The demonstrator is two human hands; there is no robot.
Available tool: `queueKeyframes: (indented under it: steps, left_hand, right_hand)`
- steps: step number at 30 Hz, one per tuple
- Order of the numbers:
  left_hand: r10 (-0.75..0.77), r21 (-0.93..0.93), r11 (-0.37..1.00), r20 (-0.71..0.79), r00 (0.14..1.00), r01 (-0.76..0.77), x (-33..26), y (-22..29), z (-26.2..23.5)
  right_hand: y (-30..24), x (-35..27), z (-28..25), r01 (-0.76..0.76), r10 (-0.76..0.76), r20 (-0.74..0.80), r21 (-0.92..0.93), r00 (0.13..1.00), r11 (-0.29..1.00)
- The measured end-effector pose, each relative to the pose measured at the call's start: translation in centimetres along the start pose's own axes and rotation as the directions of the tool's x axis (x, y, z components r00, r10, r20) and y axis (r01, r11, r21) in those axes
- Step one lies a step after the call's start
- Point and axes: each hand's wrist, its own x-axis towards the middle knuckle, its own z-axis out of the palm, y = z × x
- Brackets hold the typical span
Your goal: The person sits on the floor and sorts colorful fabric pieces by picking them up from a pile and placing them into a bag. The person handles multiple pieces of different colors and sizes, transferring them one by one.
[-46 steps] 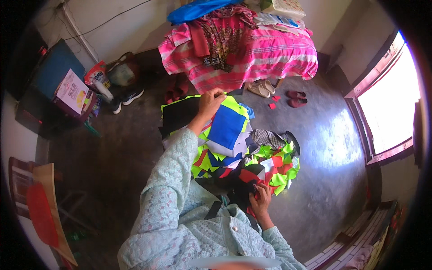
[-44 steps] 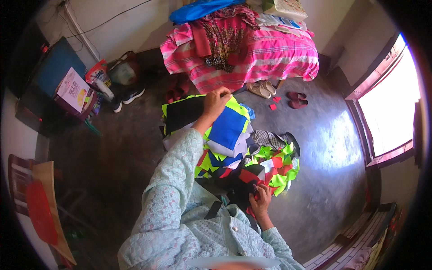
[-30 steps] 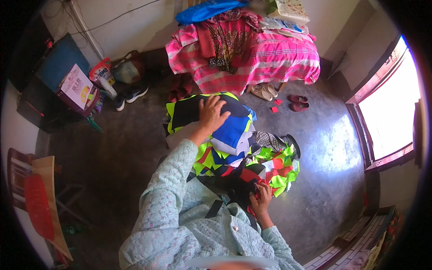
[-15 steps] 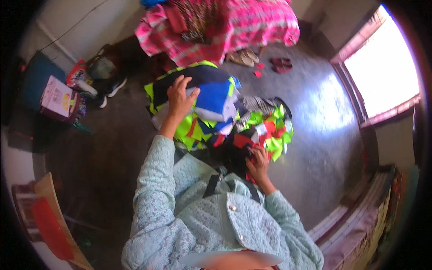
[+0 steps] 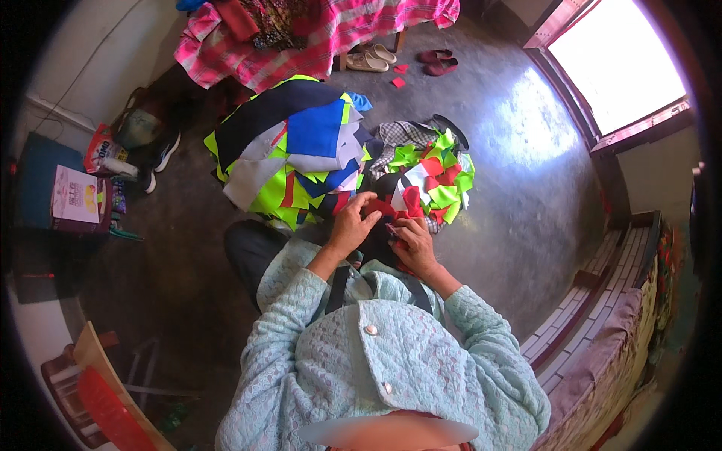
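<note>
In front of my body, my left hand (image 5: 352, 227) is closed at the edge of a red fabric piece (image 5: 381, 207), its thumb and fingers pinching it. Close beside it on the right, my right hand (image 5: 414, 243) has its fingers curled around something small, mostly hidden by the fingers. Beyond my left hand rises a large heap of fabric scraps (image 5: 256, 180) in black, blue, grey and neon yellow-green. A smaller pile of neon, red and white scraps (image 5: 444, 197) lies past my right hand, on a checked cloth (image 5: 398, 136).
A bed or table with a pink plaid cover (image 5: 361, 22) stands at the back. Beige shoes (image 5: 367, 62) and dark red shoes (image 5: 438, 64) sit near it, with red scraps (image 5: 398, 83). Boxes (image 5: 79, 197) stand left; a wooden chair (image 5: 105, 398) is lower left. A window (image 5: 617, 60) is at right.
My left hand has come off the large heap, back and right, to the red fabric piece beside my right hand. The view has shifted, so the piles sit further left.
</note>
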Motion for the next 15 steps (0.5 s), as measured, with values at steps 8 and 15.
queueKeyframes:
  steps: [8,15]
  left_hand:
    - [0.043,0.11,0.992,0.137,0.99,-0.059,1.5,-3.0,1.5]
    - [-0.026,-0.182,0.982,0.092,0.995,0.043,0.5,-2.7,0.2]
  right_hand:
    - [-0.3,-0.3,0.1,-0.05,0.056,-0.095,0.064,0.994,0.997]
    - [-0.3,-0.5,0.7,-0.132,0.158,-0.222,0.127,0.962,0.983]
